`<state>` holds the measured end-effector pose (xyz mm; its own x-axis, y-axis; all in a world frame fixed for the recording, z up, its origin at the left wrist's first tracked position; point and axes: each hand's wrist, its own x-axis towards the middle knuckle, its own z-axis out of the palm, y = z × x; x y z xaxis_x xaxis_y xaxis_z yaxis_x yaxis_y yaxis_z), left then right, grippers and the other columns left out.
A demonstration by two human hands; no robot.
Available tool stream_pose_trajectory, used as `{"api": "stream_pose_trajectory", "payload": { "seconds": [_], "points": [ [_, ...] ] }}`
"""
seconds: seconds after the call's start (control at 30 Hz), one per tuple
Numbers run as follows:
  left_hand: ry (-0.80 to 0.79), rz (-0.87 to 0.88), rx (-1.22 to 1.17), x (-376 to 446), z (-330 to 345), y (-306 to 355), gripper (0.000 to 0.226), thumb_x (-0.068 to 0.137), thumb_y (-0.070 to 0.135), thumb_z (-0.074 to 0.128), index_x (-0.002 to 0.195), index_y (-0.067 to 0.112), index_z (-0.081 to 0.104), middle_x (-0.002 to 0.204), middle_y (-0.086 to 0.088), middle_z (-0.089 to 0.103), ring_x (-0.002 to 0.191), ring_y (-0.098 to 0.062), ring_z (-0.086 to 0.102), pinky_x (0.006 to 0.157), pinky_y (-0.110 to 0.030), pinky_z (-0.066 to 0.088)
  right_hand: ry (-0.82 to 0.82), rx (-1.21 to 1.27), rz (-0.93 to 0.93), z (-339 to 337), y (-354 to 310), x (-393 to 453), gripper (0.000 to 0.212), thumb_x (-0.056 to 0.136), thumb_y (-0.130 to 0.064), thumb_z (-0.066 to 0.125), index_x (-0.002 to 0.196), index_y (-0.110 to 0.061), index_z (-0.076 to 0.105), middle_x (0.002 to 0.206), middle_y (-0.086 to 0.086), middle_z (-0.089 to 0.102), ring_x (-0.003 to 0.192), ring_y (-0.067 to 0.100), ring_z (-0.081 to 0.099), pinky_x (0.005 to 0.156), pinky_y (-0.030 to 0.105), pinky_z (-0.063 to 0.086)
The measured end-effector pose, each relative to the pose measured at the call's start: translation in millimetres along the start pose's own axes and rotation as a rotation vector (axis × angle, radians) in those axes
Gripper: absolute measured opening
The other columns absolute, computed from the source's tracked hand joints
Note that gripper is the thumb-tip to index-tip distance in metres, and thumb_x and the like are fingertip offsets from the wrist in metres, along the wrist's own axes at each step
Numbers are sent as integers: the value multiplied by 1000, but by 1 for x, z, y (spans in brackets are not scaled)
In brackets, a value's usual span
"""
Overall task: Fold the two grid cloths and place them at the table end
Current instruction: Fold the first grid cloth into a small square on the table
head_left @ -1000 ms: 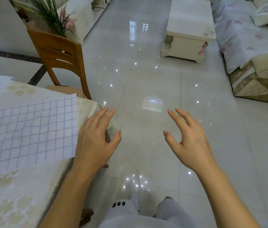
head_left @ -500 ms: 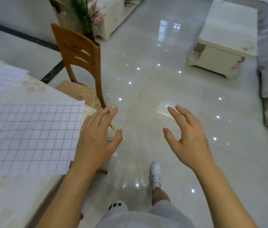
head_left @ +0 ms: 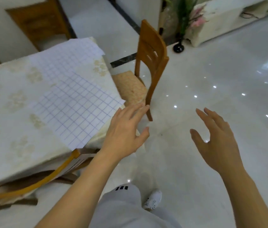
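Table [head_left: 1, 145]: fills the left of the view under a pale flowered cover, its near right corner pointing toward the person.
Bent-wood chair [head_left: 36, 183]: tucked under the table's near edge, its curved orange back rail showing below the cover.
Far cloth [head_left: 67, 58]: lies flat and unfolded toward the table's far end, one corner reaching the far right edge.
Near cloth [head_left: 77, 111]: lies flat and unfolded on the table's near right part, turned at an angle; its near corner hangs just past the table edge, and its far side meets or overlaps the far cloth, which of the two I cannot tell.
Left hand [head_left: 123, 134]: held palm down in the air just right of the near cloth's right edge, fingers [head_left: 136, 107] straight and slightly spread, thumb out, holding nothing; not touching the cloth.
Slat chair [head_left: 149, 63]: stands just beyond the left hand's fingertips, beside the table's right side, woven seat toward the table.
Plant [head_left: 186, 15]: green leaves and pink flowers beyond the slat chair.
Right hand [head_left: 217, 140]: held over the floor [head_left: 212, 83], fingers relaxed and apart, empty, well apart from both cloths.
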<state>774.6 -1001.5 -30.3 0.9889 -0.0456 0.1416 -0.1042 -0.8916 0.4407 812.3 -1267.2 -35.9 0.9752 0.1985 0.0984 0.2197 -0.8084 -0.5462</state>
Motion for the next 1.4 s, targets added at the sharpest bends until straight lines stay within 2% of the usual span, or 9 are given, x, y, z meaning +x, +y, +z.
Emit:
{"api": "stream_pose_trajectory", "payload": {
  "seconds": [0.13,0.27,0.43,0.5,0.57,0.63,0.73,0.97,1.4],
  "points": [
    [46,-157,48,-9,-11,-19,59,92,45,47,148,29,40,155,2,40,141,-20,36,115,-52,30,-76,13,-142,18,-13,44,60,93,-47,51,149,-30,39,157,1,39,146,24,31,116,58,30],
    [117,-306,85,-23,-23,-43,61,92,47,45,149,27,40,155,1,40,142,-21,37,114,-54,31,-103,33,-362,54,-36,78,58,92,-37,62,146,-20,46,151,7,46,140,27,42,110,58,39],
    [196,-446,83,-36,-35,-73,61,92,46,46,150,27,39,155,2,39,142,-19,36,114,-53,31,-156,68,-544,100,-71,113,54,92,-36,63,141,-14,53,145,11,53,129,30,53,105,42,42],
    [240,-500,72,-36,-38,-88,60,92,44,48,149,27,40,155,3,40,142,-18,36,116,-52,30,-190,86,-575,116,-89,127,55,91,-39,61,140,-17,52,144,11,54,128,30,53,107,40,40],
    [271,-539,69,-33,-39,-105,60,92,43,48,148,26,41,154,3,41,141,-18,37,116,-52,29,-253,86,-586,130,-106,143,56,92,-39,63,143,-22,48,146,8,52,131,29,50,109,53,42],
    [294,-576,60,-27,-42,-123,61,91,45,47,148,25,42,154,2,41,141,-19,38,117,-51,29,-323,60,-582,141,-123,159,57,92,-39,64,145,-27,44,149,6,49,135,28,47,107,59,42],
    [333,-626,53,-16,-52,-147,61,91,46,47,148,24,43,154,2,42,139,-19,39,117,-42,29,-392,2,-580,151,-148,182,61,92,-41,63,147,-30,40,154,3,43,139,29,42,111,56,38],
    [377,-663,34,14,-70,-197,63,90,49,46,146,23,45,153,2,43,139,-19,41,113,-49,34,-459,-80,-613,177,-202,238,60,93,-43,57,149,-34,37,156,0,39,137,29,41,107,57,42],
    [282,-756,62,37,-41,-235,63,88,48,45,144,20,49,149,-5,49,133,-25,48,111,-51,37,-570,-75,-744,224,-226,294,59,95,-32,63,149,-28,41,157,2,37,144,27,33,112,49,31]
  ]
}}
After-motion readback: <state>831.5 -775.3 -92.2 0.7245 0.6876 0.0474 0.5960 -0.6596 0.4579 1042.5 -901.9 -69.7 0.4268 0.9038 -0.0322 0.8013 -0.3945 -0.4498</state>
